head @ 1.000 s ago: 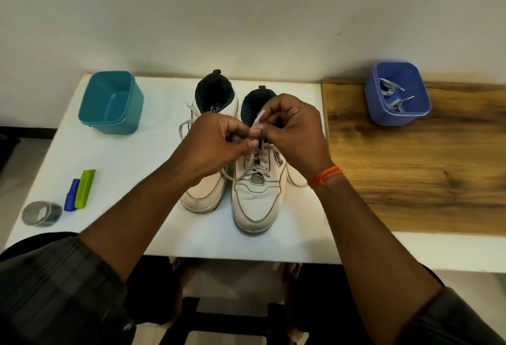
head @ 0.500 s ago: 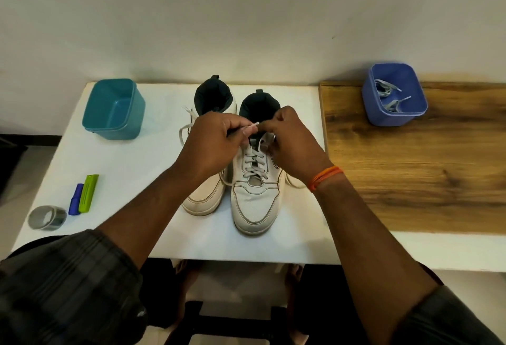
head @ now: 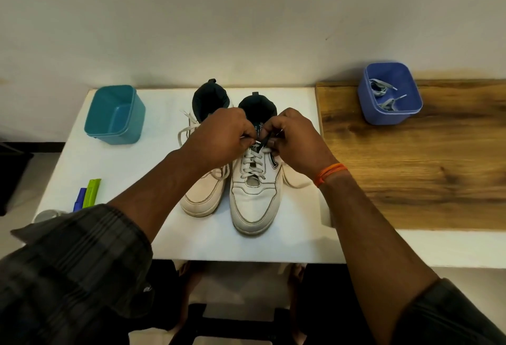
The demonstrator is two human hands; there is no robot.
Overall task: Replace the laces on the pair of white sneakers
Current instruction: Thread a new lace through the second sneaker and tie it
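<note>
Two white sneakers stand side by side on the white table, toes towards me. On the right sneaker point(head: 254, 202), a white lace point(head: 253, 162) crosses its lower eyelets. Both hands meet at its top eyelets. My left hand point(head: 221, 136) pinches the lace end at the shoe's left side. Over the tongue, my right hand point(head: 294, 139) pinches a thin, dark-looking strip of lace point(head: 265, 140). A slack lace loop point(head: 294, 183) lies to the right of this shoe. My left forearm partly covers the left sneaker point(head: 202, 199), whose loose lace point(head: 186, 128) trails left.
A blue bin point(head: 390, 114) holding grey laces point(head: 383, 95) sits on the wooden top point(head: 424, 174) at the right. A teal bin point(head: 115, 122) stands at the back left. Blue and green markers point(head: 87, 194) and a tape roll point(head: 48, 214) lie near the left edge.
Both hands have come down from above the shoe to its top eyelets. The lace tip stretched between the hands earlier is no longer visible between them.
</note>
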